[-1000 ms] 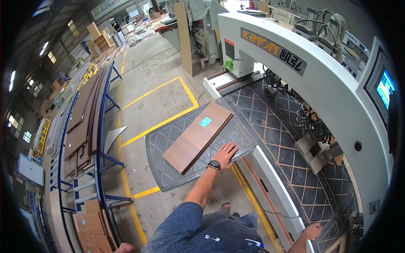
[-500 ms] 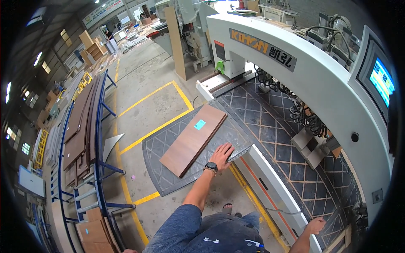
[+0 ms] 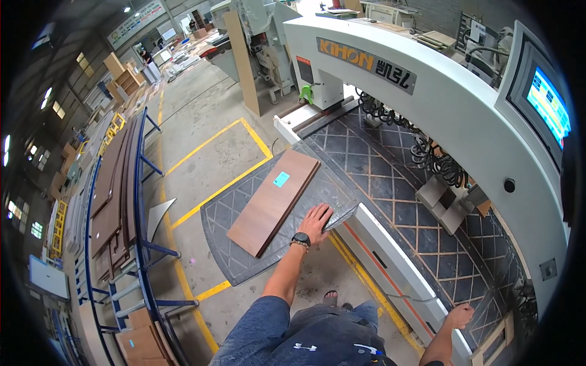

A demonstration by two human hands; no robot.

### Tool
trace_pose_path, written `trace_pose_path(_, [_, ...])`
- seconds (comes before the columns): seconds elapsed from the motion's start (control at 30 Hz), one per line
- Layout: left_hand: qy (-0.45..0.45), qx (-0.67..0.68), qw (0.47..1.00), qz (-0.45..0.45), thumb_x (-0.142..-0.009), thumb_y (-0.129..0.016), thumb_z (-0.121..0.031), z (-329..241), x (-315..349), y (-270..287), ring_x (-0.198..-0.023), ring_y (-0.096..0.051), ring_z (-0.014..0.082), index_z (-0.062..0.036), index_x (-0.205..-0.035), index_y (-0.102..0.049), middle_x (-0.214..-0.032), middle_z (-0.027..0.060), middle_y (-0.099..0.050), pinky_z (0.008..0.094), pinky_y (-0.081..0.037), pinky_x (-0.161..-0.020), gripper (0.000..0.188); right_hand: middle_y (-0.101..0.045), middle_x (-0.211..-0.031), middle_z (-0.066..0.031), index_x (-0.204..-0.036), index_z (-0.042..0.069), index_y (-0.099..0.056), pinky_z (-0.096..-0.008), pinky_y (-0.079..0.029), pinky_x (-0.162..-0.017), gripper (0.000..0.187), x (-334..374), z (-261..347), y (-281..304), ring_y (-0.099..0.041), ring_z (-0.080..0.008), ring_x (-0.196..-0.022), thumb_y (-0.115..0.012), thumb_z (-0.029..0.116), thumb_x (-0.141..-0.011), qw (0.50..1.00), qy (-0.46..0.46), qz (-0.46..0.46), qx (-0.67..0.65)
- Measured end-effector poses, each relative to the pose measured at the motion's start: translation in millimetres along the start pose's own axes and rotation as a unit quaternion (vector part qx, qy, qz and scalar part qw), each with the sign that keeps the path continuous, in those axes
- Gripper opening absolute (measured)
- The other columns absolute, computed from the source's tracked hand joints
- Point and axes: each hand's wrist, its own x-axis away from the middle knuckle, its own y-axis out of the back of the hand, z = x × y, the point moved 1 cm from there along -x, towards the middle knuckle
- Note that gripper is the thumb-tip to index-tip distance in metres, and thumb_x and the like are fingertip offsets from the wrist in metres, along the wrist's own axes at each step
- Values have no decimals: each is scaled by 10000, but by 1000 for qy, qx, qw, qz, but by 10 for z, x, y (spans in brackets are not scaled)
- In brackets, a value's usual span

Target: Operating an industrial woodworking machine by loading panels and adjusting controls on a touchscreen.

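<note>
My left hand [image 3: 314,223], with a dark watch [image 3: 300,238] on the wrist, lies palm down with its fingers stretched on a dark side table [image 3: 229,265]. Clear, wrinkled sheeting shows beside its fingertips. Just beyond that hand, a brown wood-grain panel stack [image 3: 274,204] lies at a slant, a small blue label [image 3: 281,179] on top. At the lower right my right hand [image 3: 459,316] is closed over the near edge of the machine bed [image 3: 421,244]. What its fingers grip, if anything, is too small to make out.
A white machine arch [image 3: 439,97] spans the bed, with black coiled hoses [image 3: 430,158] and a lit screen [image 3: 548,107]. At left, a blue-framed roller rack [image 3: 143,244] holds brown panels [image 3: 116,177]. A thin grey cord [image 3: 412,297] crosses the machine's side. Yellow lines mark the floor.
The whole view has shifted slightly, so machine and panels sit a little further left. A thin cord now shows across the machine's side. Both hands keep nearly the same places.
</note>
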Motion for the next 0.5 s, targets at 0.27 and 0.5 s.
trace_pose_path(0.27, [-1, 8, 1000, -13, -718, -805, -237, 19, 13, -30, -1461, -334, 331, -93, -1461, -434, -1538, 140, -394, 472, -274, -1212, 843, -714, -1109, -160, -1128, 104, -695, -575, -495, -836, 402, -18, 49, 76, -678, -391, -1006, -442, 357, -945, 998, -19, 59, -1])
trace_pose_path(0.5, [5, -16, 1000, -23, -714, -794, -235, 38, 35, -41, -1454, -346, 322, -97, -1472, -418, -1535, 136, -403, 469, -269, -1217, 858, -710, -1123, -151, -1135, 124, -692, -570, -492, -847, 432, -60, 1, -37, -674, -389, -1028, -412, 399, -952, 997, -17, 70, 6])
